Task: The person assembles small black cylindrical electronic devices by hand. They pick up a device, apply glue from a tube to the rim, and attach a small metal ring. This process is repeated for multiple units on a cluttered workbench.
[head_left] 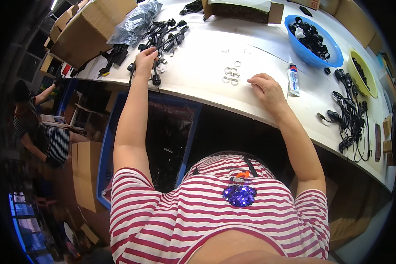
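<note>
At the left of the table my left hand [146,61] is closed on a black cable in a tangled pile of black cables [167,37]. A black round end piece [156,80] hangs beside it at the table's edge. My right hand [269,93] rests over the white tabletop with bent fingers, thumb a little apart, and nothing visible in it. Left of its fingertips lie several small silvery rings [234,75] in a loose group. A white and blue tube [293,79] lies to the right of this hand.
A blue bowl of black ring-like parts [339,55] and a yellow bowl [351,66] stand at the right. More black cables [350,114] lie nearer. At left are a cardboard box [90,35] and a plastic bag [136,22]. A blue bin [105,149] sits below; another person [42,127] is at far left.
</note>
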A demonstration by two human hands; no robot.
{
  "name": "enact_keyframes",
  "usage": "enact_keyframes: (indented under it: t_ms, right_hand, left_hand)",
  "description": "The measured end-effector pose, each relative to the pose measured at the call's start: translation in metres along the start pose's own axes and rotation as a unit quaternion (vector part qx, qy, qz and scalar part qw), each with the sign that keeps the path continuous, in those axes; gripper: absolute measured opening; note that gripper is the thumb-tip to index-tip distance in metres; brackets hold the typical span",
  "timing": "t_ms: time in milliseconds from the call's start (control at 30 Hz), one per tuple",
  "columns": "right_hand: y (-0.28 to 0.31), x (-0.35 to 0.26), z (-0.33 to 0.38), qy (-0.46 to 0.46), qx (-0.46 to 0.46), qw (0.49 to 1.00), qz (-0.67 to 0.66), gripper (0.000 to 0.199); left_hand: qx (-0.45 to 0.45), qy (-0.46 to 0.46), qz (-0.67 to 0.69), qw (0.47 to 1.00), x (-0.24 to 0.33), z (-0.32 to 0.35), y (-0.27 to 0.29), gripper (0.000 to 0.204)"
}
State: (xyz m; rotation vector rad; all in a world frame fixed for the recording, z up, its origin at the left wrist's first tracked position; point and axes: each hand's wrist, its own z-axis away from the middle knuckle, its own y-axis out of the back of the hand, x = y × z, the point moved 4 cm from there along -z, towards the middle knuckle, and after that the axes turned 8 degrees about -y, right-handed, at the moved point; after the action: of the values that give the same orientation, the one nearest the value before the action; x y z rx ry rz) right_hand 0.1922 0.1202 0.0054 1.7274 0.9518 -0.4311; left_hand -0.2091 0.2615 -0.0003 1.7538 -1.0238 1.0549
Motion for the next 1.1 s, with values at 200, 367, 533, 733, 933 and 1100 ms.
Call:
enact_keyframes:
  t_ms: [200,367,533,733,933,1100]
  right_hand:
    - [-0.002,-0.004,-0.001,0.009,-0.017,1.0,0.008,0.012]
    - [-0.003,-0.005,-0.003,0.016,-0.023,1.0,0.013,0.012]
    - [-0.006,-0.009,-0.005,0.029,-0.032,0.999,0.023,0.011]
    - [-0.005,-0.01,-0.002,0.051,-0.029,0.998,0.021,0.011]
    - [-0.011,0.018,0.0,0.037,-0.016,0.999,-0.011,0.007]
    - [-0.042,0.029,-0.011,0.118,0.022,0.992,0.049,0.015]
  left_hand:
    - [0.055,-0.02,-0.007,0.998,-0.003,-0.004,0.007,0.026]
    - [0.076,-0.029,-0.01,0.997,-0.006,-0.011,0.022,0.026]
    - [-0.014,-0.073,-0.14,0.987,-0.005,-0.002,0.0,0.025]
    - [0.042,-0.096,-0.399,0.911,0.021,0.007,0.004,0.028]
    - [-0.067,-0.135,-0.491,0.858,-0.031,-0.014,0.004,0.038]
    - [-0.291,-0.392,-0.667,0.563,-0.146,-0.082,0.078,0.017]
